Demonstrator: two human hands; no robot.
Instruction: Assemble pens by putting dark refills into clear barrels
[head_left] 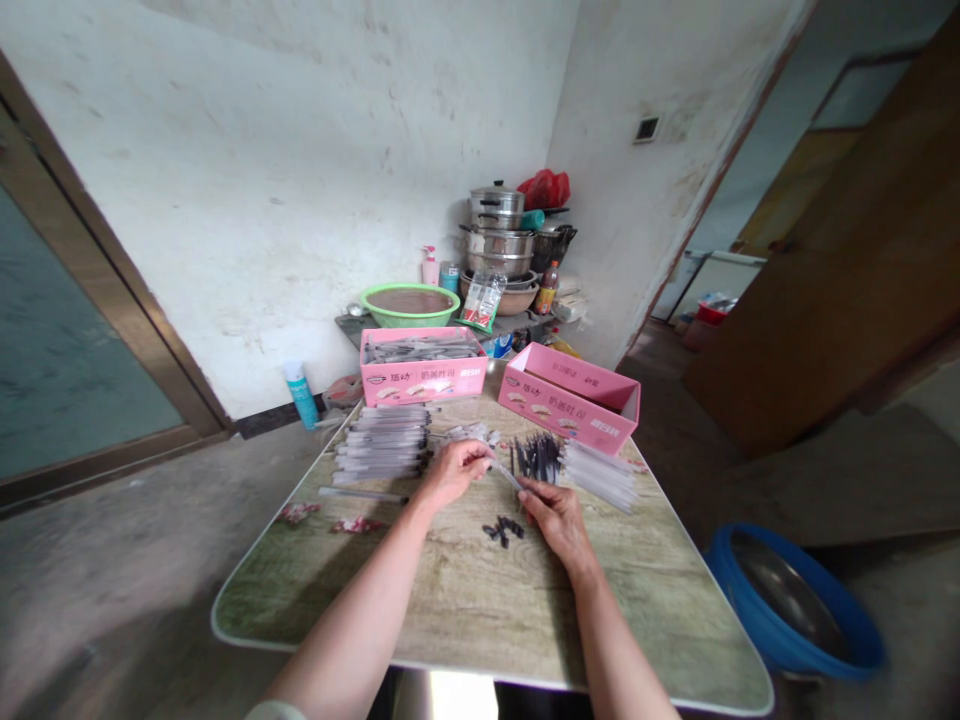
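Between my two hands is a slim translucent pen barrel (506,473), slanting down to the right. My left hand (457,470) pinches its upper left end; my right hand (553,515) grips its lower right end. Small pale pieces (469,432) lie just behind my left hand, partly hidden by it. Beyond my right hand is a bunch of thin black-ended refills (538,457), with a stack of clear barrels (600,475) to its right. Small black pen caps (504,530) lie loose between my forearms. To the left are stacked pens (382,442), and a single pen (364,494) in front of them.
At the table's (480,610) far edge stand a pink box (424,382) filled with pens and another pink box (570,400). Behind them are a green basin (410,318) and stacked steel pots (497,250). A blue tub (847,640) sits on the floor at right.
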